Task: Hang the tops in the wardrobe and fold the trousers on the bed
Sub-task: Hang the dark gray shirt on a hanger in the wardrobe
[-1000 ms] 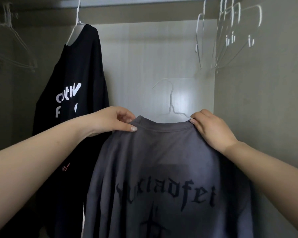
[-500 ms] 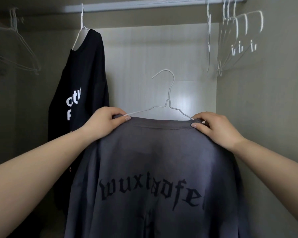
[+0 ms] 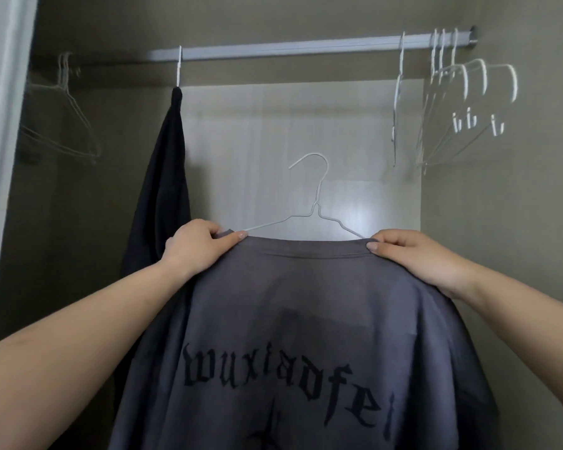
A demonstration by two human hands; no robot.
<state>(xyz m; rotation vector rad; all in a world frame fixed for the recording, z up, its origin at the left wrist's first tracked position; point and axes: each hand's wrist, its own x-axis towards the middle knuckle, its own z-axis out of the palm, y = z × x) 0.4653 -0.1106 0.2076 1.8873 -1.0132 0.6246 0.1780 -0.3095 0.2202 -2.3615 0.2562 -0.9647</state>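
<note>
A grey T-shirt point(image 3: 299, 313) with black gothic lettering hangs from a white wire hanger point(image 3: 316, 203) whose hook sticks up out of the collar, below the wardrobe rail point(image 3: 290, 48). My left hand point(image 3: 199, 248) grips the shirt's left shoulder at the collar. At the other end of the collar my right hand point(image 3: 416, 258) grips the right shoulder. The hook is free in the air, well under the rail. A black top point(image 3: 163, 196) hangs on a hanger at the rail's left part, turned edge-on.
Several empty white hangers point(image 3: 452, 108) hang at the rail's right end, close to the wardrobe's right wall point(image 3: 501, 222). More wire hangers point(image 3: 59, 118) hang in the dark left section. A white door frame point(image 3: 0, 125) runs down the left edge.
Both hands have lifted the grey shirt higher toward the rail, and the hanger's hook now stands fully out of the collar. The black top has swung edge-on, hiding its white print.
</note>
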